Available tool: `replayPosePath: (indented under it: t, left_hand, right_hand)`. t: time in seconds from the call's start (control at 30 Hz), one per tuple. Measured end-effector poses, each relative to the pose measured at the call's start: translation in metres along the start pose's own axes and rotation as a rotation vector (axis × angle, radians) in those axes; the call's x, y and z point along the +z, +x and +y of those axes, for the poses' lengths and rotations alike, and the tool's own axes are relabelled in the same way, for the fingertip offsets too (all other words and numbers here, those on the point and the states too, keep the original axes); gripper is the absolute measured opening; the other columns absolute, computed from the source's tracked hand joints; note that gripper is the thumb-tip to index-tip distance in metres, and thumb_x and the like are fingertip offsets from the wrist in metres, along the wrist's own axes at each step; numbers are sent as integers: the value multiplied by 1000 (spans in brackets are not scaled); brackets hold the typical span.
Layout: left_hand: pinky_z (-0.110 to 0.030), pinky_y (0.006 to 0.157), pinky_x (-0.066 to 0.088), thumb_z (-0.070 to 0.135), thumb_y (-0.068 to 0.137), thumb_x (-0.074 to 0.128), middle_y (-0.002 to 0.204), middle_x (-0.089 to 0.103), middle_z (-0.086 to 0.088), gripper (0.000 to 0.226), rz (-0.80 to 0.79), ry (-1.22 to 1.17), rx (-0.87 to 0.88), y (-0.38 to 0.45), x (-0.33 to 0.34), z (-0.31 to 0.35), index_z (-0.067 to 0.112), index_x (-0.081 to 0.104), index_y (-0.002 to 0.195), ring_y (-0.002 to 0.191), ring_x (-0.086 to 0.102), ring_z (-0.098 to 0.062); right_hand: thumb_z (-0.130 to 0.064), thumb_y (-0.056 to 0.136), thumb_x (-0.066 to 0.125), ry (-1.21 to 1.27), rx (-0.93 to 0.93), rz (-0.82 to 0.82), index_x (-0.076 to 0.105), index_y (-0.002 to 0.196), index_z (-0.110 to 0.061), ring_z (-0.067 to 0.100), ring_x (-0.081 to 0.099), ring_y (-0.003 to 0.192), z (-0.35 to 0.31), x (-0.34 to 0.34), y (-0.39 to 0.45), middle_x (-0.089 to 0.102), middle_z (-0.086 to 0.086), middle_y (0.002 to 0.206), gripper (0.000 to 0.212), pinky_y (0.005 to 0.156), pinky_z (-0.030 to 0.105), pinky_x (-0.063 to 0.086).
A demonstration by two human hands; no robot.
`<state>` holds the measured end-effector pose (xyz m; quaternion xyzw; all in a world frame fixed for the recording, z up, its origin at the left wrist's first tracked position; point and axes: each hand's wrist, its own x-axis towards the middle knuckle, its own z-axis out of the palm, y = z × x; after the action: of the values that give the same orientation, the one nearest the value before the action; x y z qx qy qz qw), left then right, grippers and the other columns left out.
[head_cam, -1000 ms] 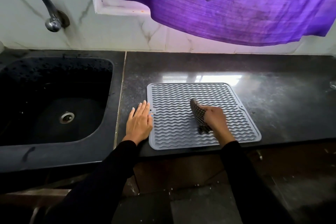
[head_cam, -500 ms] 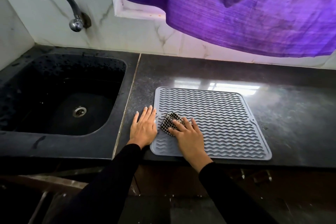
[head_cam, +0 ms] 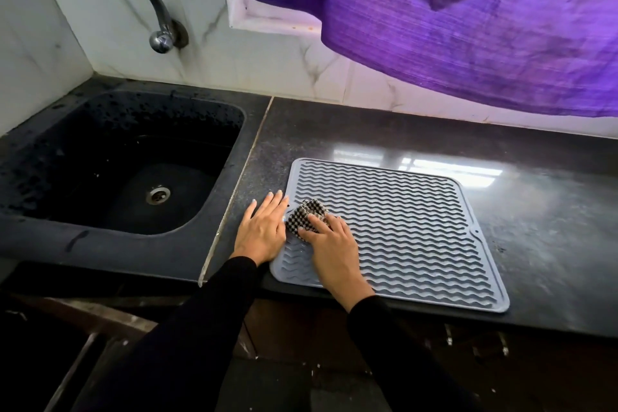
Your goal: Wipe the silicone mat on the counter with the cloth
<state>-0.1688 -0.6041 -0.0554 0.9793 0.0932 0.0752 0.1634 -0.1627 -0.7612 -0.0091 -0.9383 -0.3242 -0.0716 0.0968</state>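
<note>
Grey silicone mat (head_cam: 401, 231) lies flat on dark desk (head_cam: 551, 211), right of the sink (head_cam: 50, 244), its near edge close to the desk's front edge. Wavy ridges run across its top; a small notch sits on its right edge.

Right hand (head_cam: 331, 246) is on the mat's left part, palm down, fingers spread over a bunched black-and-white checked cloth (head_cam: 306, 216) and pressing it onto the ridges. Grip there: fingers look fairly straight on top of the cloth, though whether the thumb tucks under it is hard to tell from this angle.

Left hand (head_cam: 262, 232) lies flat just beside the cloth, fingers straight and together, palm on the desk with the thumb side overlapping the mat's left edge. It holds nothing. The two hands are nearly touching.

Both arms wear black sleeves (head_cam: 207, 328).

Sink is black with a metal drain (head_cam: 158, 194) in its floor. Chrome tap (head_cam: 143, 7) comes out of the marbled white wall (head_cam: 207, 43) above it. Purple curtain (head_cam: 468, 20) hangs over the far right side.
</note>
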Motion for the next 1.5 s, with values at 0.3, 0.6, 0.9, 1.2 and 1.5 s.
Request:
replayPosePath:
  t: [0.3, 0.6, 0.9, 1.2, 1.5]
  left_hand:
    - [-35, 118, 1, 18, 97, 29, 156, 17, 5, 51, 9, -36, 4, 2, 0, -1, 22, 22, 147, 144, 11, -8]
    - [-34, 118, 3, 22, 95, 25, 155, 20, 6, 51, 33, -40, -8, 3, 3, -1, 23, 25, 146, 143, 14, -6]
    - [-33, 117, 2, 25, 91, 23, 154, 23, 7, 54, 46, -38, -10, 7, 5, -3, 24, 30, 144, 142, 15, -6]
    - [-33, 118, 4, 30, 85, 19, 153, 26, 7, 60, 53, -71, -25, 5, 6, -3, 25, 33, 143, 142, 18, -6]
    - [-32, 118, 6, 23, 97, 35, 152, 27, 7, 46, 74, -75, -26, 4, 5, -3, 25, 34, 142, 142, 18, -6]
  right_hand:
    - [-18, 79, 67, -150, 2, -55, 71, 101, -34, 27, 50, 123, 37, -5, -12, 60, -5, 128, 27, 111, 47, 28]
    - [-2, 80, 45, 636, 561, 84, 67, 113, -27, 26, 63, 96, 49, -44, 23, 69, 6, 109, 47, 79, 30, 48]
    - [-13, 65, 77, 7, 119, 76, 74, 89, -32, 26, 64, 96, 11, 12, 11, 70, -3, 106, 31, 79, 37, 52]
    - [-23, 90, 46, 199, 511, -125, 67, 108, -27, 25, 59, 100, 41, -24, 24, 64, 6, 110, 28, 80, 32, 45]
    - [-5, 84, 49, 284, 244, -52, 60, 121, -32, 22, 55, 114, 15, -14, 42, 59, -2, 128, 47, 97, 34, 44]
